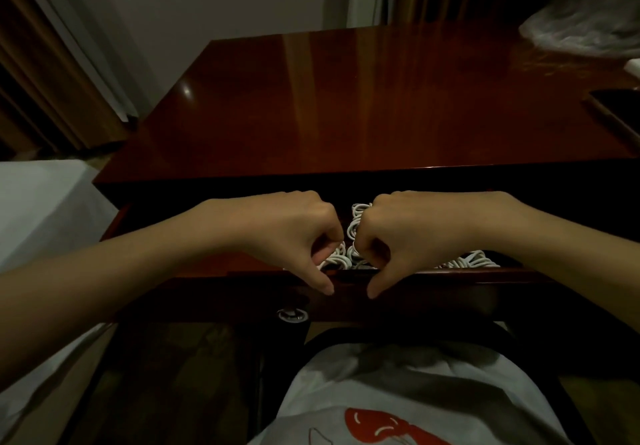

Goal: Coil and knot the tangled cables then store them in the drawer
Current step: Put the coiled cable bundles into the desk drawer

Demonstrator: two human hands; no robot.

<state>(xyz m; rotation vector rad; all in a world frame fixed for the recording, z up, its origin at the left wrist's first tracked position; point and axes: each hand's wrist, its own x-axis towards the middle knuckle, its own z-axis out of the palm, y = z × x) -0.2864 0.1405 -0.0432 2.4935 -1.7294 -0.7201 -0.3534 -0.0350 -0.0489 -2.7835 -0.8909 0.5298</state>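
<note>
The desk drawer (450, 276) stands pulled out toward me. Several white coiled cables (356, 226) lie inside it, with another coil (474, 261) at the right. My left hand (294, 233) and my right hand (412, 233) sit side by side at the drawer's front panel. On each hand the fingers curl down inside, right above the coils, and the thumb lies on the panel's outer face. Both hands hide part of the cables. Whether the fingertips touch the coils cannot be made out.
The glossy red-brown desk top (381, 105) stretches beyond the drawer. A dark flat object (616, 108) and crumpled clear plastic (588, 29) lie at its right. A round metal knob (292, 314) is on the drawer front. A white bed (41, 209) is at the left.
</note>
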